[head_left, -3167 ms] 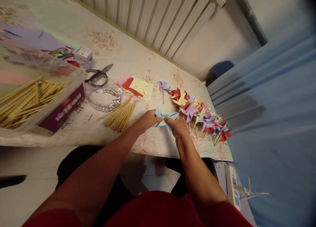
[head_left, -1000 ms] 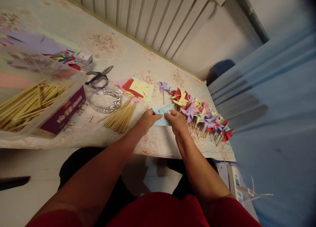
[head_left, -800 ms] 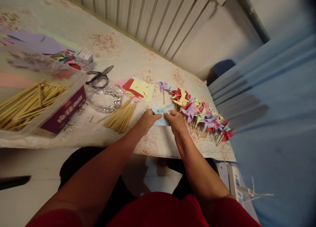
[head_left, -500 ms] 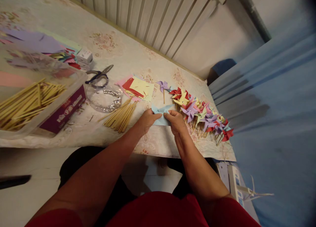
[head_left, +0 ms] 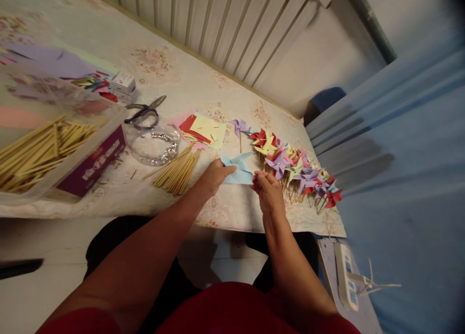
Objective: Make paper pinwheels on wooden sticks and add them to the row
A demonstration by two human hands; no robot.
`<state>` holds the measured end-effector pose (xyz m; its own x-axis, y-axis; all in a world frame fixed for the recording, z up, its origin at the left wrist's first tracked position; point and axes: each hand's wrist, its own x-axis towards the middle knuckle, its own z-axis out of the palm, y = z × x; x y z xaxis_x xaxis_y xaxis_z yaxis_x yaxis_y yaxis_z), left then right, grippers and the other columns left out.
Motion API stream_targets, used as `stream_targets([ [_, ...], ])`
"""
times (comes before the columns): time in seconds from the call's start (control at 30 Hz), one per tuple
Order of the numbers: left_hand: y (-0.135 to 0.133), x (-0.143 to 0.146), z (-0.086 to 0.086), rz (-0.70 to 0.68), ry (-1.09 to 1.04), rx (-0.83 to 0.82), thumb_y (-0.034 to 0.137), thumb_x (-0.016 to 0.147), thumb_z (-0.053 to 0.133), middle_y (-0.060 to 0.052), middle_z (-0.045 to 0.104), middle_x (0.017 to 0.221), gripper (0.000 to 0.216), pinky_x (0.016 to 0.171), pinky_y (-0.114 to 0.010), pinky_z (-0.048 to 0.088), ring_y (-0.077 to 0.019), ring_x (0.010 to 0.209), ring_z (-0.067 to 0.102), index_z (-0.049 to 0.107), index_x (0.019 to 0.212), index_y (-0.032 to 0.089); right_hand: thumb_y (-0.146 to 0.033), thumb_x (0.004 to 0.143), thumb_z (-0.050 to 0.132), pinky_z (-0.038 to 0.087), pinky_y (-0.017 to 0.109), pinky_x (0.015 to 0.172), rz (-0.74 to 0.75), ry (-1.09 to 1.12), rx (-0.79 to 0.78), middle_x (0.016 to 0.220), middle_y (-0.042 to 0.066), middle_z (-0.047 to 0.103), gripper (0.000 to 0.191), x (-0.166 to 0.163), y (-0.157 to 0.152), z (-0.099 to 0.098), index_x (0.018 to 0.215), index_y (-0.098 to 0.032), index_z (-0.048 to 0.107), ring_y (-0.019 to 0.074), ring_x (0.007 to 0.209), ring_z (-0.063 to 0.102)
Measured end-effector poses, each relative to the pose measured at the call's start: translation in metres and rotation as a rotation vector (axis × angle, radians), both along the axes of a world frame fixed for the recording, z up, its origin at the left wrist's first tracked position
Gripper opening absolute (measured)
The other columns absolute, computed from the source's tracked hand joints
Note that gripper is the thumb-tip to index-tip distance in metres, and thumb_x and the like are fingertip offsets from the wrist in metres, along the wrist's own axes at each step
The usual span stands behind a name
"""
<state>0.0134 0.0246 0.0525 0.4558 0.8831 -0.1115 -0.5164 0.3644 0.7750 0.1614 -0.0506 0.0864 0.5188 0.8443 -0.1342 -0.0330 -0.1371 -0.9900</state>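
A light blue paper pinwheel (head_left: 237, 175), partly folded, is pinched by my left hand (head_left: 215, 176), whose thumb presses on its middle. My right hand (head_left: 267, 185) has its fingertips closed at the lower right corner of the same paper. To the right lie several finished paper pinwheels (head_left: 279, 163) on sticks, in red, yellow, purple and other colours. One purple pinwheel (head_left: 239, 127) lies apart from them. Cut paper sheets (head_left: 207, 129) are stacked beyond my left hand, and a bundle of thin sticks (head_left: 178, 172) lies to its left.
A clear tub (head_left: 112, 126) full of sticks stands at the left. Scissors (head_left: 145, 112), a round clear dish (head_left: 154, 145) with small shiny pieces and a small white box (head_left: 124, 82) are near it. A power strip (head_left: 346, 276) is at lower right, beside a blue curtain (head_left: 407, 179).
My right hand has moved from the paper's middle to its lower right corner. The left hand keeps its hold on the blue paper, with the thumb at the middle.
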Motion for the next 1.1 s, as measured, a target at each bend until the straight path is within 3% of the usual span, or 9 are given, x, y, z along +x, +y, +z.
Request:
stream_targets([
  [0.13,0.000,-0.001,0.001,0.015,0.017,-0.007,0.027,0.059,0.075,-0.003,0.068,0.071,0.028,0.068,-0.028,0.045,-0.0159,0.066,0.059,0.069,0.081,0.011,-0.038,0.068,0.071,0.049,0.028,0.063,-0.059,-0.037,0.036,0.071,-0.001,0.065,0.023,-0.003,-0.014,-0.004,0.080,-0.020,0.062,0.0138,0.064,0.061],
  [0.53,0.000,0.000,0.001,0.024,0.055,-0.001,0.026,0.060,0.071,-0.002,0.067,0.071,0.022,0.069,-0.028,0.046,-0.0160,0.068,0.059,0.068,0.078,0.012,-0.035,0.079,0.060,0.051,0.031,0.067,0.065,-0.211,0.073,0.078,0.001,0.066,0.020,-0.024,-0.021,0.001,0.093,-0.021,0.064,0.0155,0.069,0.064],
  [0.77,-0.001,0.001,0.001,0.018,0.042,-0.002,0.025,0.060,0.071,-0.002,0.067,0.071,0.023,0.068,-0.027,0.046,-0.0152,0.066,0.058,0.068,0.079,0.012,-0.031,0.076,0.062,0.051,0.031,0.067,0.139,-0.306,0.091,0.075,-0.001,0.066,0.023,-0.031,-0.016,0.000,0.098,-0.024,0.067,0.0152,0.067,0.063],
  [1.1,-0.002,-0.001,0.004,-0.006,0.049,0.055,0.024,0.061,0.068,-0.002,0.066,0.072,0.020,0.071,-0.027,0.046,-0.0148,0.069,0.058,0.068,0.078,0.012,-0.034,0.075,0.065,0.048,0.028,0.057,0.166,-0.345,0.056,0.067,-0.002,0.062,0.015,-0.034,-0.004,-0.004,0.084,-0.022,0.066,0.0147,0.060,0.061],
])
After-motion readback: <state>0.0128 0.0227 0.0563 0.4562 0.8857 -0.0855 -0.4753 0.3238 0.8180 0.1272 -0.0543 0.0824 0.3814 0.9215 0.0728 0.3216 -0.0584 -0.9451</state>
